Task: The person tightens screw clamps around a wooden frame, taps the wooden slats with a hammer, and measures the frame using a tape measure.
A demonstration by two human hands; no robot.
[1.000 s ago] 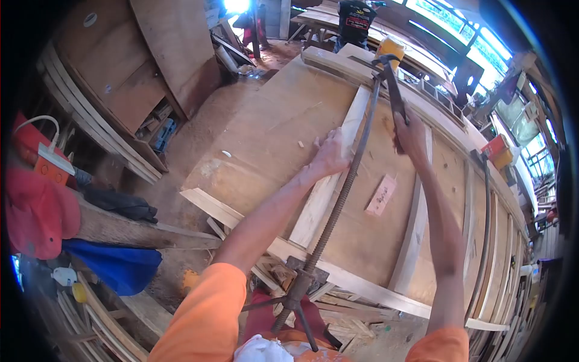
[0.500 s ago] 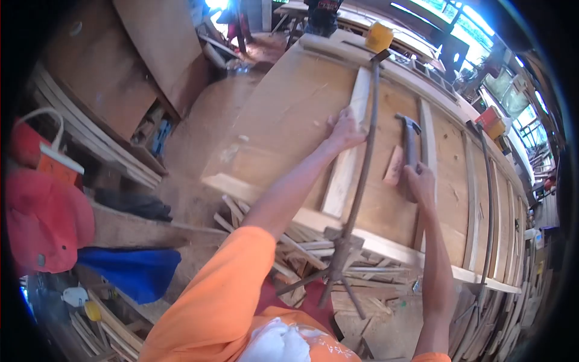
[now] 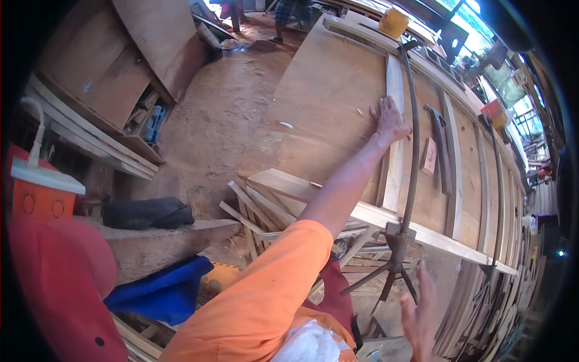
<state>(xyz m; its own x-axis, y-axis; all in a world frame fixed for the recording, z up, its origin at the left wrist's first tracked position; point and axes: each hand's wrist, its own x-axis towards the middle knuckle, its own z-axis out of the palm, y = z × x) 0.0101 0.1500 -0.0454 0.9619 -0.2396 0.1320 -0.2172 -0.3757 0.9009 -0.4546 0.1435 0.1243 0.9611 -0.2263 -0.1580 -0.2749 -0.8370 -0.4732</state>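
My left hand [image 3: 391, 122] lies on a pale crosspiece [image 3: 395, 163] of a wooden frame, fingers stretched out, beside the long bar of a bar clamp [image 3: 414, 133]. Low in view, my right hand [image 3: 419, 314] is raised and somewhat blurred, its fingers apart and nothing in it. Just left of it are the clamp's screw and its spread handle arms [image 3: 395, 262]. A hammer [image 3: 443, 151] rests on the plywood panel [image 3: 325, 90] between two crosspieces, with a small reddish wood block [image 3: 429, 157] to its left.
A second bar clamp [image 3: 497, 187] spans the frame farther right. Yellow [image 3: 393, 22] and red [image 3: 491, 108] containers stand along the far edge. Offcuts [image 3: 259, 208] pile below the near rail. To the left are a blue cloth [image 3: 160, 292] and an orange socket box [image 3: 45, 196].
My right hand has let go of the hammer, now lying on the panel, and has come down near the clamp handle. My left hand has spread its fingers on the crosspiece. The view has shifted.
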